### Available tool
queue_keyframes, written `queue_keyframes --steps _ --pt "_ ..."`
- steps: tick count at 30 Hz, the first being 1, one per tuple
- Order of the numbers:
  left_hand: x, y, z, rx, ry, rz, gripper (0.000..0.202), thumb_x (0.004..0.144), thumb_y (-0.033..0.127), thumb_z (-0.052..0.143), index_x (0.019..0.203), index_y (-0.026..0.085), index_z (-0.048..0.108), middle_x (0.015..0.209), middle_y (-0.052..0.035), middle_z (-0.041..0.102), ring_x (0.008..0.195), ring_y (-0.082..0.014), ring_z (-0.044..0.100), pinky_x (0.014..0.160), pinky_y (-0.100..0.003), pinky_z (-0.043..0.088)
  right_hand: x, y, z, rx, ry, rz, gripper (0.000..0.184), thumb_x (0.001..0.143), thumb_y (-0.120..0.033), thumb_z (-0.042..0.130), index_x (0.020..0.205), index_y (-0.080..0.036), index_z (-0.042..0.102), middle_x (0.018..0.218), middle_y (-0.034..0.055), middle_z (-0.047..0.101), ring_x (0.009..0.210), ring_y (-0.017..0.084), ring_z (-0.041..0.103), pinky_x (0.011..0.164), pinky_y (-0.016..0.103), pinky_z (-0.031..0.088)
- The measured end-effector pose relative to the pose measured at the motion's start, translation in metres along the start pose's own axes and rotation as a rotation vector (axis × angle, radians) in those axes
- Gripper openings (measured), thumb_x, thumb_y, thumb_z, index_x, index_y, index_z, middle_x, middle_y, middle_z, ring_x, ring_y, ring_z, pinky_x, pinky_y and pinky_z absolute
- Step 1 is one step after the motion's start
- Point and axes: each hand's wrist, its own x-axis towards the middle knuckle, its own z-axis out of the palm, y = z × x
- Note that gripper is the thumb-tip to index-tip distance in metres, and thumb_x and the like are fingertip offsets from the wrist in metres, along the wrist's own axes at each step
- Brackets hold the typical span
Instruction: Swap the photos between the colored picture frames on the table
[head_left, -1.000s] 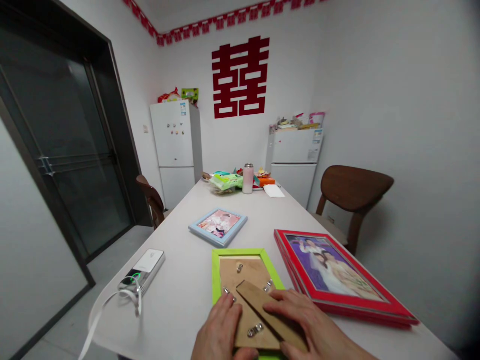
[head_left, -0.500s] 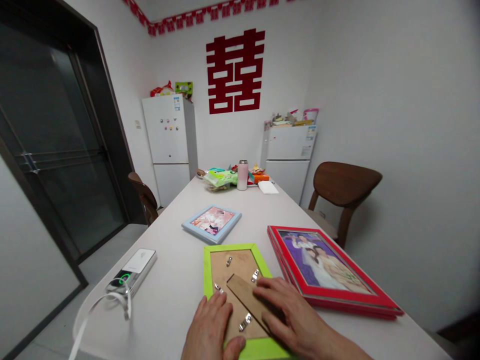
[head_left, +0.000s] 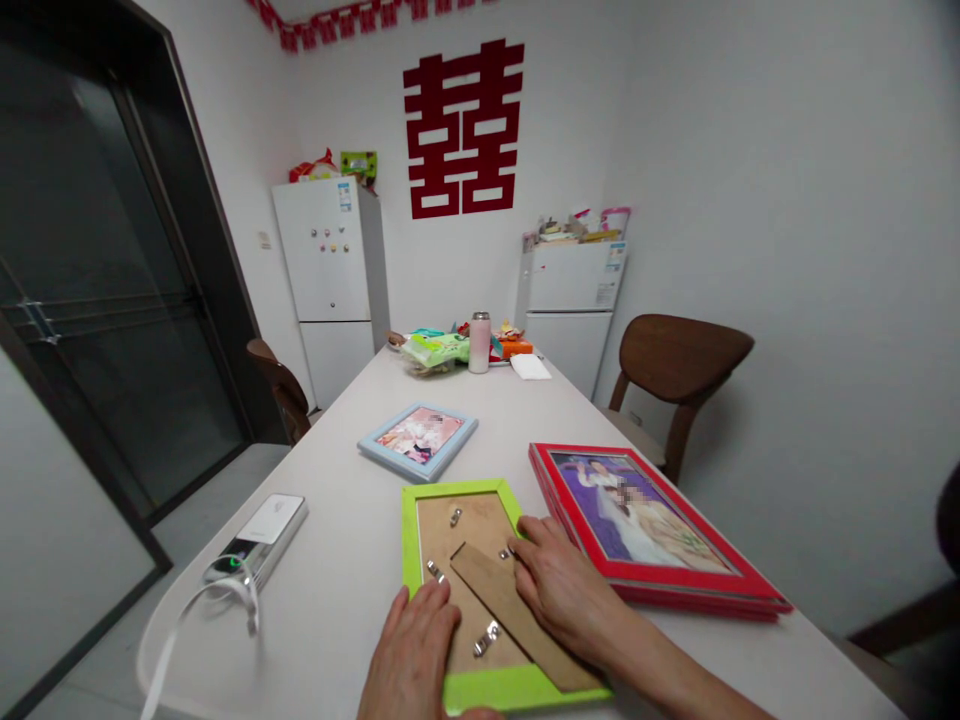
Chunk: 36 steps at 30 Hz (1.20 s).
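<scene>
The fingers (head_left: 431,600) of the left hand (head_left: 412,645) are lying almost flat and close together, only a little bent, and they are resting on the left border of the green frame (head_left: 410,530) and on its brown backing board (head_left: 472,510). The thumb is standing apart from them, near the lower border. The fingers of the right hand (head_left: 559,585) are bending, with narrow gaps, and the fingertips are touching the metal clip (head_left: 505,554) at the right side; whether they are pinching it, I cannot tell, because the hand is hiding its thumb. Just beside these fingers, the stand leg (head_left: 510,610) is lying aslant over the board. The frame is lying face down on the tabletop (head_left: 337,600), directly before the person. To its right, a stack of red frames (head_left: 675,588) is lying; beyond it, a blue frame (head_left: 390,460) is showing its picture. At the left, a power bank (head_left: 274,518) is sitting with a white cable (head_left: 184,635). Farther away, a pink bottle (head_left: 479,345) is standing beside a green package (head_left: 435,350).
</scene>
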Motion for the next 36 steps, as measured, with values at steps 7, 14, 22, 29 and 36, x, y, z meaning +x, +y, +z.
queue_keyframes --steps 7,14,22,29,36 --pt "-0.001 0.003 -0.001 0.042 -0.045 0.0 0.064 0.058 0.06 0.055 0.098 0.01 0.055 0.109 -0.0203 0.055 0.1 -0.0311 0.052 0.082 -0.05 0.043 -0.003 0.0 0.0 0.021 0.027 -0.015 0.022 0.076 -0.014 0.036 0.078 -0.014 0.058 0.089 0.0087 0.048 0.087 0.019 0.041 0.079 0.03 0.033" --pt "-0.001 0.006 -0.002 -0.014 -0.092 -0.079 0.064 0.054 0.054 0.062 0.099 0.01 0.054 0.113 -0.0209 0.052 0.105 -0.0325 0.048 0.087 -0.052 0.038 -0.002 0.001 0.005 0.016 0.061 -0.027 0.022 0.075 -0.013 0.036 0.077 -0.014 0.057 0.085 0.0079 0.048 0.085 0.019 0.042 0.077 0.03 0.034" --pt "-0.002 0.005 0.0 -0.042 -0.087 -0.086 0.063 0.053 0.051 0.064 0.099 0.01 0.053 0.115 -0.0212 0.051 0.106 -0.0325 0.046 0.088 -0.053 0.036 -0.013 -0.003 -0.001 0.074 0.072 -0.101 0.029 0.072 -0.011 0.037 0.093 -0.015 0.057 0.099 0.0095 0.049 0.094 0.02 0.04 0.083 0.033 0.032" --pt "0.0 0.009 -0.002 -0.082 -0.059 -0.102 0.051 0.051 0.053 0.065 0.082 0.016 0.053 0.11 -0.0194 0.055 0.103 -0.0318 0.05 0.086 -0.053 0.038 -0.032 -0.032 -0.006 0.216 -0.076 -0.405 0.021 0.074 -0.017 0.043 0.085 -0.023 0.06 0.093 0.0048 0.049 0.09 0.019 0.041 0.081 0.036 0.032" --pt "0.0 0.009 0.0 -0.104 -0.068 -0.141 0.046 0.046 0.049 0.07 0.071 0.018 0.046 0.104 -0.0173 0.057 0.1 -0.0321 0.051 0.086 -0.055 0.035 -0.037 -0.032 -0.009 0.246 -0.137 -0.442 0.022 0.07 -0.017 0.048 0.088 -0.022 0.059 0.096 0.0052 0.048 0.092 0.019 0.039 0.082 0.035 0.032"
